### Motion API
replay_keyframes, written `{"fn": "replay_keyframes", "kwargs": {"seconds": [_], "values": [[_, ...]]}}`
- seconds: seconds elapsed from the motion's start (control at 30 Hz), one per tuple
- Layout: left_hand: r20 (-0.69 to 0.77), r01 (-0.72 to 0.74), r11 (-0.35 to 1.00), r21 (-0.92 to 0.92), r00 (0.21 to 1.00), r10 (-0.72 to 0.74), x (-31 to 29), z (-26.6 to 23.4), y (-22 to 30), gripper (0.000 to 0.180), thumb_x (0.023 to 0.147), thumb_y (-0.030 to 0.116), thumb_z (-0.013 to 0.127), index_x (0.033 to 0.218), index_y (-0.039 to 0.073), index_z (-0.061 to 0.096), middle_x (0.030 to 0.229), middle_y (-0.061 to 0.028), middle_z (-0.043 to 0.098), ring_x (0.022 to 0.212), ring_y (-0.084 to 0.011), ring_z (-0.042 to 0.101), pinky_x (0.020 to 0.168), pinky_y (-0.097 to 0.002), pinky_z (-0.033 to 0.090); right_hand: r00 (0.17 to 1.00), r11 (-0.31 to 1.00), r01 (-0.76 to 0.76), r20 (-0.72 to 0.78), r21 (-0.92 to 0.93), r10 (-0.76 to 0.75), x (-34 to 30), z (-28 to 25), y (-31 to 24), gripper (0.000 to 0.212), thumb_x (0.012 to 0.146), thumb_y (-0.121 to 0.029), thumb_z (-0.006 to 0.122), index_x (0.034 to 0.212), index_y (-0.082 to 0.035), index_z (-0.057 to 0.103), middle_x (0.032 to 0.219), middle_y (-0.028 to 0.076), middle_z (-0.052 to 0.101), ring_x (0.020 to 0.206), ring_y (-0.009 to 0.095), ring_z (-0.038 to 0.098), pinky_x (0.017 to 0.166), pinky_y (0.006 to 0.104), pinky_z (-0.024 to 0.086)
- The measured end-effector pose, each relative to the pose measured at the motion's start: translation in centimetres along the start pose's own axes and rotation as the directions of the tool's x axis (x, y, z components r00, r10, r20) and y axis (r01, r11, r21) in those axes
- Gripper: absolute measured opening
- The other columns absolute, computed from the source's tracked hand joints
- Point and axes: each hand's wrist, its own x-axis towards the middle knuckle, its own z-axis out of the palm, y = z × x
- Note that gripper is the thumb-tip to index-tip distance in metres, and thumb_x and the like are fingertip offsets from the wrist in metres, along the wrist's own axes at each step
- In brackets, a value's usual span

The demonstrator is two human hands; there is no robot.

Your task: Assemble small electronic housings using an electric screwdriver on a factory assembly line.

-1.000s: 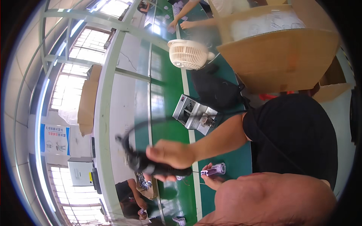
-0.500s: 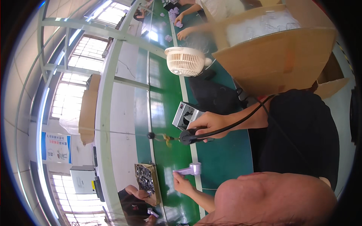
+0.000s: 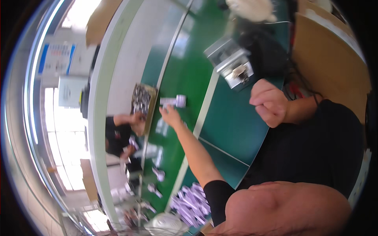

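A pale lavender plastic part (image 3: 173,101) with a straight handle and a cylindrical end is over the green belt (image 3: 197,74). My left hand (image 3: 170,116), arm outstretched, is right beside its handle with fingers spread; whether the fingertips touch it is blurred. Held back near the edge of the green tabletop (image 3: 236,118), my right hand (image 3: 271,103) is curled closed, and anything inside it is hidden. Close to that fist stands a small silver metal box-like device (image 3: 232,65) with a clear cover.
A lavender pile (image 3: 191,205) of similar parts lies beside my left sleeve. Across the belt another person (image 3: 118,135) reaches to a shallow cardboard box (image 3: 151,114) of small dark parts. A large carton (image 3: 330,59) and a cream basket-like object (image 3: 252,8) are on the right-hand side.
The view has swung. My left hand has carried the lavender part farther across the belt, and its fingers have spread. My right hand has left the hanging black corded tool and drawn back, curled.
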Motion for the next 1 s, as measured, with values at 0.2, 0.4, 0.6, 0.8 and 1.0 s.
{"fn": "replay_keyframes", "kwargs": {"seconds": [0.2,0.4,0.6,0.8,1.0], "values": [[0.031,-0.045,0.995,0.085,0.999,0.043,-13.3,-2.2,7.1,0.038,0.103,0.018,0.063,0.135,-0.003,0.062,0.113,-0.0117,0.074,0.092,-0.0185,0.073,0.077,-0.0285,0.056,0.694,0.840,-0.492,0.479,-0.230,0.538,-2.8,10.1,7.0,0.023,0.087,-0.012,0.077,0.106,-0.003,0.068,0.096,0.012,0.066,0.087,0.026,0.067,0.077,0.0366,0.054],[-0.057,-0.032,0.901,0.432,0.996,0.063,-24.9,-6.7,8.7,0.026,0.101,0.018,0.065,0.116,-0.002,0.073,0.097,-0.0134,0.077,0.086,-0.0164,0.072,0.079,-0.0302,0.056,0.477,0.829,-0.376,0.681,-0.414,0.556,-7.8,21.0,13.6,0.047,0.088,-0.024,0.075,0.129,-0.007,0.062,0.124,0.018,0.062,0.118,0.038,0.059,0.099,0.0471,0.050],[-0.346,0.213,0.741,0.637,0.938,0.028,-34.8,-13.1,7.5,0.025,0.097,0.022,0.070,0.111,0.002,0.075,0.098,-0.0157,0.075,0.090,-0.0286,0.072,0.081,-0.0390,0.056,0.642,0.870,-0.164,0.618,-0.466,0.453,-11.9,29.8,18.1,0.071,0.082,-0.016,0.078,0.146,-0.013,0.049,0.145,0.019,0.049,0.127,0.040,0.053,0.104,0.0514,0.048],[-0.533,0.423,0.416,0.805,0.824,0.193,-40.6,-18.8,6.6,0.027,0.093,0.023,0.075,0.109,0.002,0.075,0.104,-0.0167,0.073,0.096,-0.0357,0.067,0.087,-0.0457,0.052,0.580,0.887,-0.142,0.689,-0.439,0.434,-14.9,34.8,22.6,0.074,0.091,-0.021,0.076,0.156,-0.018,0.041,0.157,0.016,0.042,0.135,0.039,0.049,0.110,0.0498,0.046],[-0.628,0.576,0.372,0.728,0.777,0.025,-42.5,-19.1,5.8,0.029,0.090,0.017,0.075,0.115,0.002,0.073,0.113,-0.0173,0.072,0.099,-0.0366,0.066,0.089,-0.0453,0.052,0.574,0.912,-0.214,0.710,-0.350,0.408,-15.3,34.6,23.7,0.064,0.090,-0.020,0.073,0.150,-0.022,0.050,0.138,0.014,0.052,0.121,0.035,0.057,0.104,0.0444,0.049]]}}
